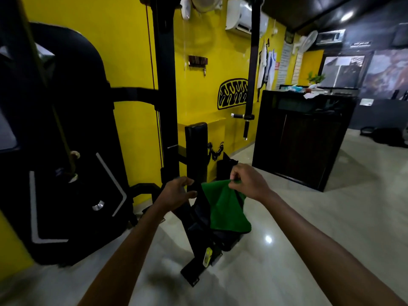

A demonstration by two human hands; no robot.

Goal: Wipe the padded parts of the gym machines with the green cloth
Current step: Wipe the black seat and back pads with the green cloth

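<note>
A green cloth (225, 206) hangs from my right hand (247, 182), which pinches its top edge between thumb and fingers. The cloth drapes over the dark seat (198, 219) of a black gym machine. My left hand (176, 193) hovers just left of the cloth with its fingers loosely curled and nothing in them. Behind the hands stands the machine's upright black back pad (196, 149).
A big black weight-stack housing (66, 173) fills the left. Black uprights (165, 85) and a hanging handle bar (248, 117) stand against the yellow wall. A dark wooden counter (302, 140) is at the right, with glossy pale floor (309, 228) in front.
</note>
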